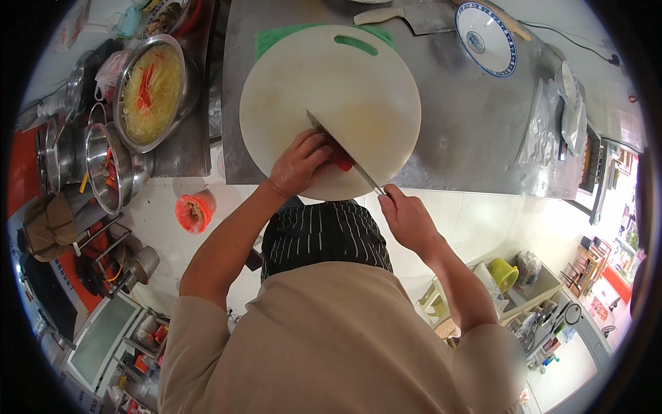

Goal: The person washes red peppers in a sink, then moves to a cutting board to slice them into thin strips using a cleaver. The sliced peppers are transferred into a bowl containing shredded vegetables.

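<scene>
On a round white cutting board (372,90), my left hand (301,165) is closed with curled fingers over a red vegetable piece (345,165). Most of that piece is hidden by the fingers and the blade, so its exact kind is unclear. My right hand (408,215) is wrapped round the handle of a kitchen knife (327,135). The blade runs diagonally up and to the left, close against the left hand's fingers and the red piece. Both hands are at the near part of the board.
A green cloth (270,40) lies under the board on the steel table (469,117). Beyond are a cleaver (429,18) and a blue-rimmed bowl (476,43). At left stand a metal basin of pale shreds (155,100) and a colander (103,152). A red basket (194,212) sits on the floor.
</scene>
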### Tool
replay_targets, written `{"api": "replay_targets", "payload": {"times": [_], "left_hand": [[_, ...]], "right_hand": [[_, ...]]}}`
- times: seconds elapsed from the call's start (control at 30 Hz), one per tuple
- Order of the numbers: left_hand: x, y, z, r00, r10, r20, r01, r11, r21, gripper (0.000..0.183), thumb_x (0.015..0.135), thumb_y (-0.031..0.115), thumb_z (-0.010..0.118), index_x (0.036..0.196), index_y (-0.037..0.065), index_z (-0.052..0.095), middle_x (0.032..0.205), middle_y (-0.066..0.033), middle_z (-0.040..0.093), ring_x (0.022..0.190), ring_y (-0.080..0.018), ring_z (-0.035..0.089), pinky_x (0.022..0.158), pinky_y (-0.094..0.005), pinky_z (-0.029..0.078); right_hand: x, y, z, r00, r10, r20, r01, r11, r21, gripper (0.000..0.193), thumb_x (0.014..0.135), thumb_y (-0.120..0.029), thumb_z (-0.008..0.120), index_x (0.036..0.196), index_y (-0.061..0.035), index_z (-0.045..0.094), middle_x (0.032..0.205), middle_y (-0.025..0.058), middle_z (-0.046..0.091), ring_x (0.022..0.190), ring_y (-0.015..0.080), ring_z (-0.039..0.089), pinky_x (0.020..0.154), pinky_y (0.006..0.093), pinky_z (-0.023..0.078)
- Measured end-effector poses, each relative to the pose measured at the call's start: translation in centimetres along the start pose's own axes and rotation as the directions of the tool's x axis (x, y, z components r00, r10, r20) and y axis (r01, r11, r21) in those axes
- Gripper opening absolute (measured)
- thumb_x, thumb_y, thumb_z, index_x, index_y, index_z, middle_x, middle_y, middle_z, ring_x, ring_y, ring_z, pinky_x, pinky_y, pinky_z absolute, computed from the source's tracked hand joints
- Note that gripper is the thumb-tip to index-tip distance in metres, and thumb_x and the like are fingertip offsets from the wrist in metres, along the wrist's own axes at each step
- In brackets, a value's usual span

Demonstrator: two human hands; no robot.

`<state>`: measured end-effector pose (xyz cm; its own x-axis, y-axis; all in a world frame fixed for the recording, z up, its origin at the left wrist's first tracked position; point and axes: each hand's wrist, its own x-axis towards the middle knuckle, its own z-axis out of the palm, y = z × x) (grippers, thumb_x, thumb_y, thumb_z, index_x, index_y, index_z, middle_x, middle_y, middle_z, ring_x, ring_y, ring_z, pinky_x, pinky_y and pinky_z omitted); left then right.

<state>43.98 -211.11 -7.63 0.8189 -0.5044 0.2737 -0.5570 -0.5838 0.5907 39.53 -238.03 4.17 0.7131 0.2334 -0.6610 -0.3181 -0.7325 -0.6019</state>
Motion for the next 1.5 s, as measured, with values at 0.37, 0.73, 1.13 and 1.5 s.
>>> {"api": "replay_targets", "payload": {"times": [0.37,0.73,1.13,1.5], "left_hand": [[0.0,-0.6,-0.9,0.994,0.087,0.072,-0.089,0.996,0.013,0.033,0.076,0.007,0.078,0.107,0.004,0.067,0.13,-0.0146,0.061,0.126,-0.0402,0.054,0.104,-0.0464,0.05],[0.6,-0.4,-1.7,0.983,0.088,0.161,-0.09,0.996,0.007,0.037,0.078,-0.001,0.071,0.114,0.006,0.069,0.124,-0.0116,0.063,0.125,-0.0374,0.055,0.106,-0.0455,0.048],[0.7,-0.4,-2.1,0.979,0.079,0.187,-0.088,0.995,0.042,0.03,0.08,0.001,0.071,0.11,0.007,0.072,0.122,-0.0076,0.064,0.122,-0.0337,0.057,0.104,-0.0437,0.049],[1.1,-0.3,-2.2,0.962,0.169,0.215,-0.199,0.971,0.129,0.025,0.079,0.003,0.063,0.103,0.005,0.071,0.114,-0.0079,0.066,0.118,-0.0294,0.06,0.099,-0.037,0.054]], "right_hand": [[-0.7,4.1,0.9,0.999,0.018,-0.051,-0.013,0.995,0.102,0.038,0.107,-0.033,0.045,0.114,0.0007,0.059,0.079,0.0217,0.067,0.076,0.0417,0.063,0.073,0.0456,0.049],[-1.8,4.8,1.6,0.999,-0.012,-0.042,0.02,0.982,0.188,0.034,0.107,-0.035,0.046,0.107,-0.0026,0.058,0.082,0.0237,0.068,0.082,0.0488,0.062,0.073,0.0522,0.047],[-4.6,5.6,-0.9,0.997,-0.049,0.059,0.044,0.996,0.083,0.033,0.109,-0.034,0.046,0.103,-0.0025,0.055,0.077,0.0239,0.064,0.079,0.0498,0.058,0.07,0.0544,0.044],[-2.5,3.9,-0.8,0.998,-0.05,0.032,0.049,0.998,0.047,0.035,0.108,-0.034,0.045,0.108,-0.002,0.057,0.084,0.025,0.068,0.085,0.0495,0.062,0.074,0.0553,0.047]]}}
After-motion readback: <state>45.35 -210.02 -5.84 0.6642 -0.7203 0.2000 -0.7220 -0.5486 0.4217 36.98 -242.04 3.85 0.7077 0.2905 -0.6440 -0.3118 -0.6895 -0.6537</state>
